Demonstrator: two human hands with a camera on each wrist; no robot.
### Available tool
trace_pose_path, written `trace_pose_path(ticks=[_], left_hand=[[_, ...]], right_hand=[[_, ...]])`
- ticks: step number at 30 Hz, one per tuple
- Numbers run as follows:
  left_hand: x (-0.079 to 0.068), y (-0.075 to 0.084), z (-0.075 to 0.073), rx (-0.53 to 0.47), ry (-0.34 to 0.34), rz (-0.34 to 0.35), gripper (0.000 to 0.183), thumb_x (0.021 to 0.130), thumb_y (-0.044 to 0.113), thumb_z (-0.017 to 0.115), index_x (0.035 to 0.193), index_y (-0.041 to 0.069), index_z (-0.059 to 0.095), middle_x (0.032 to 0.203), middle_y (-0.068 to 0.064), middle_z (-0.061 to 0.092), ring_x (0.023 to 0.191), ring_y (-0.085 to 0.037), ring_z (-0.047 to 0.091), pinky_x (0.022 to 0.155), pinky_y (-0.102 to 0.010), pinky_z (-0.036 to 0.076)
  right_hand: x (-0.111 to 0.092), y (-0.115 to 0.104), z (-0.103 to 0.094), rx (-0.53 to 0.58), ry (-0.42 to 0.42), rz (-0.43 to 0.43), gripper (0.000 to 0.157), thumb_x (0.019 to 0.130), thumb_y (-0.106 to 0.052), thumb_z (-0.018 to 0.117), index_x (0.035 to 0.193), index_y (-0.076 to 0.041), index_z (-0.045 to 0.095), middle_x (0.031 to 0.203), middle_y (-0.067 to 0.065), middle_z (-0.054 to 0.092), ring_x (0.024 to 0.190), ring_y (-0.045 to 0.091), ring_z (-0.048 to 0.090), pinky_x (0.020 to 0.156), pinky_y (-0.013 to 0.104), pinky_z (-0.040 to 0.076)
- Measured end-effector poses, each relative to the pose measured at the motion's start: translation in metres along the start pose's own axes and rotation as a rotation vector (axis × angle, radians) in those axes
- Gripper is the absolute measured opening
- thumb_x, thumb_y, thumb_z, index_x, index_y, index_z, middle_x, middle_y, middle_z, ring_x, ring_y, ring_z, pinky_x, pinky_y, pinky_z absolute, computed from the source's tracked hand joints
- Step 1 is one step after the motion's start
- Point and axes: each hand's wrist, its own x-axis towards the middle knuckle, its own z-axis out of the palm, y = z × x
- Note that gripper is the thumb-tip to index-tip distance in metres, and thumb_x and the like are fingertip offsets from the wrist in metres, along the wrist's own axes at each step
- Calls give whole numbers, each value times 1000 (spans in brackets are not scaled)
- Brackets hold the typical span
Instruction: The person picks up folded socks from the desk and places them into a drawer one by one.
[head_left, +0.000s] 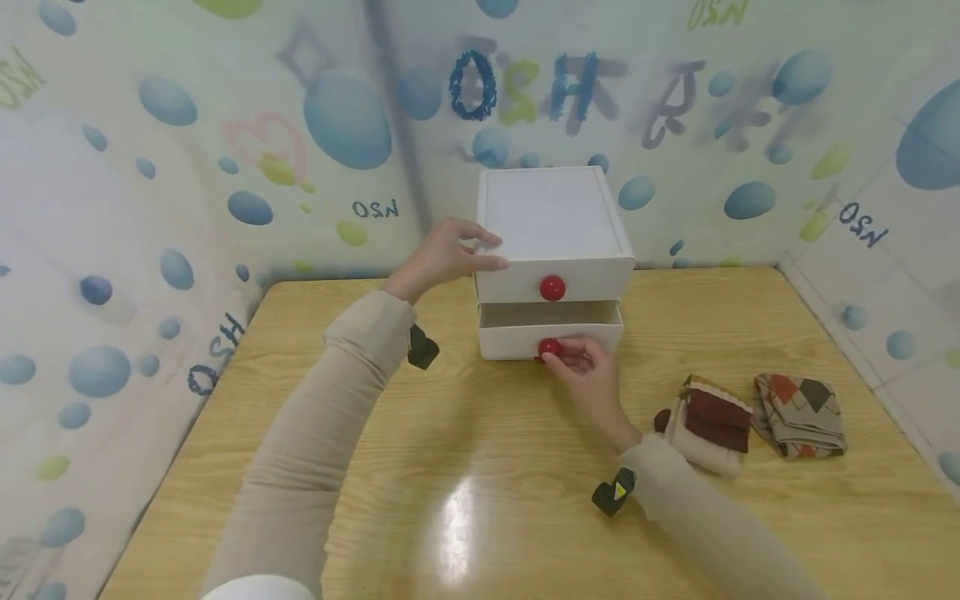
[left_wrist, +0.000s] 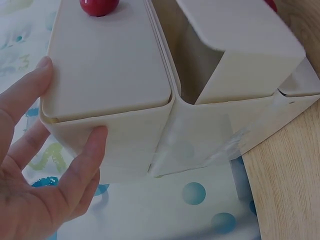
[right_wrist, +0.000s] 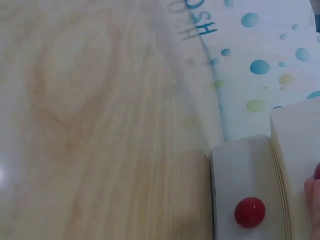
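A white two-drawer box (head_left: 555, 212) with red knobs stands at the back of the table. Its upper drawer (head_left: 510, 286) is closed, while the lower drawer (head_left: 506, 342) is pulled part way out; the part of its inside that shows holds nothing visible. My left hand (head_left: 450, 250) holds the box's upper left front corner, thumb and fingers on different faces, as the left wrist view also shows. With thumb and fingertips, my right hand (head_left: 588, 375) pinches the lower red knob (head_left: 549, 346). Only its fingertips (right_wrist: 312, 200) show at the right wrist view's edge.
Right of my right forearm lie folded brown and cream socks (head_left: 712, 425) and a folded argyle pair (head_left: 801, 415), on the wooden table (head_left: 420, 467). Behind the box rises a wall covering (head_left: 675, 125) with blue and green spots. Black devices (head_left: 615, 492) are strapped at both wrists.
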Motion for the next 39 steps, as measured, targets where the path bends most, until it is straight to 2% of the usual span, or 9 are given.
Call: trace_pose_path(ticks=[3, 8, 14, 22, 29, 39], left_hand=[[0, 0, 0, -2, 3, -6, 44, 72, 33, 73, 109, 13, 61, 122, -2, 52, 110, -24, 49, 85, -33, 45], [1, 0, 0, -8, 3, -14, 44, 72, 33, 73, 109, 13, 61, 122, -2, 51, 109, -24, 49, 82, -32, 47], [0, 1, 1, -19, 0, -28, 44, 72, 33, 73, 110, 13, 60, 123, -1, 50, 107, -23, 50, 79, -31, 48], [1, 0, 1, -17, 3, -31, 44, 73, 32, 72, 110, 13, 60, 122, -1, 51, 103, -20, 51, 77, -30, 48], [1, -2, 1, -27, 4, -26, 43, 73, 31, 72, 110, 13, 60, 122, -1, 50, 103, -19, 51, 77, -30, 48], [2, -2, 1, -39, -1, -31, 44, 72, 32, 72, 110, 13, 60, 123, -1, 50, 102, -19, 52, 76, -29, 49]], right_hand=[[-9, -5, -2, 37, 8, 0, 20, 75, 1, 67, 91, 7, 58, 91, 14, 57, 74, 9, 58, 66, 17, 50], [-22, -17, -4, 56, 15, 61, 21, 73, 7, 67, 92, 10, 58, 92, 20, 57, 74, 8, 58, 67, 18, 50], [-38, -23, -6, 70, 9, 60, 22, 73, 12, 65, 93, 13, 57, 93, 24, 57, 75, 8, 58, 67, 18, 50], [-58, -31, -13, 89, -24, 47, 22, 74, 6, 67, 93, 13, 59, 91, 18, 60, 75, 14, 60, 67, 20, 51], [-71, -38, -15, 104, -33, 73, 21, 72, 12, 64, 92, 15, 58, 90, 12, 61, 76, 11, 61, 69, 21, 50], [-81, -40, -15, 184, -37, 17, 22, 70, 19, 61, 92, 19, 55, 92, 8, 63, 75, 11, 61, 68, 21, 51]])
